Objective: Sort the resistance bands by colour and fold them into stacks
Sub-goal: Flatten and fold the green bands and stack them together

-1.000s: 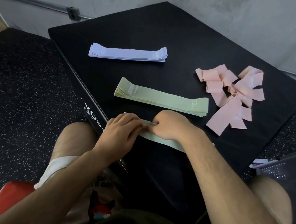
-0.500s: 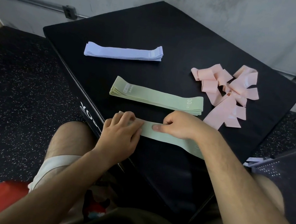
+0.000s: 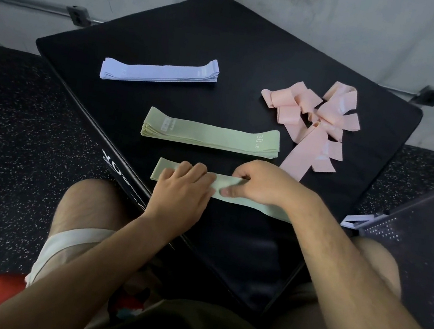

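A single green band (image 3: 268, 209) lies flat along the near edge of the black padded box (image 3: 230, 38). My left hand (image 3: 184, 192) rests on its left part with fingers laid over it. My right hand (image 3: 257, 183) pinches the band's middle between thumb and curled fingers. Just beyond lies a neat stack of green bands (image 3: 210, 135). A flat stack of lavender bands (image 3: 161, 71) sits at the far left. A loose tangle of pink bands (image 3: 316, 120) lies at the far right.
The box stands on a speckled dark rubber floor (image 3: 10, 131) against a grey wall. A perforated dark bin (image 3: 424, 248) is at the right, with a pale band end (image 3: 354, 221) beside it. My knees flank the box's near corner.
My hands have moved apart along the green band, drawing it out flat; its left end now shows past my left hand. The other stacks have not moved.
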